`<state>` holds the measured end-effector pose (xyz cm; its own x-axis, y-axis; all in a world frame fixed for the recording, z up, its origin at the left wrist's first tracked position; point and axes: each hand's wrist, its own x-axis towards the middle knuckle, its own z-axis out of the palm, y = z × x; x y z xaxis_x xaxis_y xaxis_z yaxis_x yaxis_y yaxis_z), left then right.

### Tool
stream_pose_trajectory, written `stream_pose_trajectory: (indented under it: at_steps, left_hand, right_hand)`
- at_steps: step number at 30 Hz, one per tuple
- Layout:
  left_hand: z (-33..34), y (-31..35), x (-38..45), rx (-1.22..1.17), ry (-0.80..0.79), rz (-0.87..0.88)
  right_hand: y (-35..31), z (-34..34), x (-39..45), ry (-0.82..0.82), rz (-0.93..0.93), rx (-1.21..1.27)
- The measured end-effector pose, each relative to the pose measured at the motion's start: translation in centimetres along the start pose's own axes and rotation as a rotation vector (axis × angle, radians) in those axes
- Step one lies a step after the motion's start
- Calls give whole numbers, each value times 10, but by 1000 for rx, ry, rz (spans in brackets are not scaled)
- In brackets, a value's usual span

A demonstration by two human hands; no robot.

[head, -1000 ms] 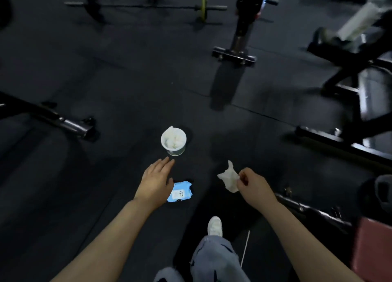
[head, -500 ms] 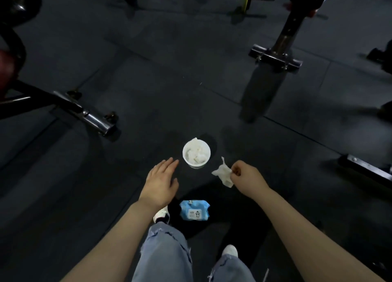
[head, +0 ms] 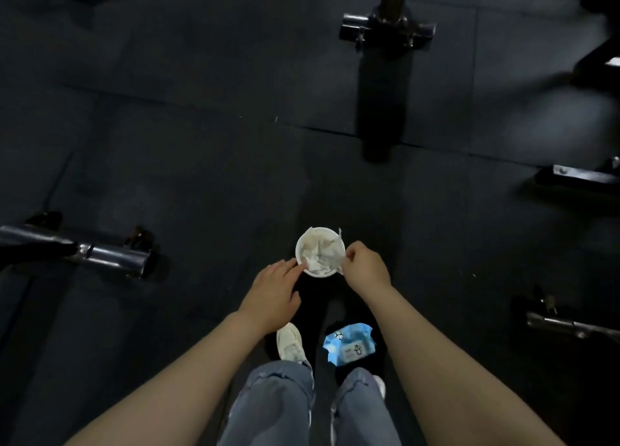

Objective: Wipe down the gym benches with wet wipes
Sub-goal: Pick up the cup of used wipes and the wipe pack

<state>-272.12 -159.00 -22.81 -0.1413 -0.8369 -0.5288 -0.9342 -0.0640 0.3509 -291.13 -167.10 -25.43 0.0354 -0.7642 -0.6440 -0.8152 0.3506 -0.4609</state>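
A white cup (head: 302, 242) stuffed with crumpled used wipes stands on the dark gym floor. My right hand (head: 365, 267) pinches a white wet wipe (head: 339, 244) at the cup's right rim. My left hand (head: 272, 289) reaches to the cup's left side, fingers extended and touching its wall. A blue pack of wet wipes (head: 349, 343) lies on the floor between my feet and the cup, below my right wrist.
A chrome bench foot (head: 110, 256) lies at the left, another metal foot (head: 387, 29) stands at the top, and frame parts (head: 577, 174) and a bar (head: 570, 325) sit at the right. My legs in jeans and white shoes (head: 290, 343) are below.
Both hands have moved forward to the cup. The right hand has carried the wipe to the cup's rim, and the left hand now touches the cup. My view has shifted closer.
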Motion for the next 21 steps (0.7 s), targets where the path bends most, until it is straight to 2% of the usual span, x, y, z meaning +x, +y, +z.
stream_pose_trajectory:
  at_steps: [6, 14, 21]
  left_hand:
    - [6, -27, 32, 35, -38, 12]
    - [54, -46, 51, 61, -81, 12]
    - [153, -54, 84, 97, -207, 57]
  right_hand:
    - [16, 27, 23, -164, 51, 124]
    - [87, 59, 7, -125, 137, 214]
    - [178, 125, 25, -94, 241, 274]
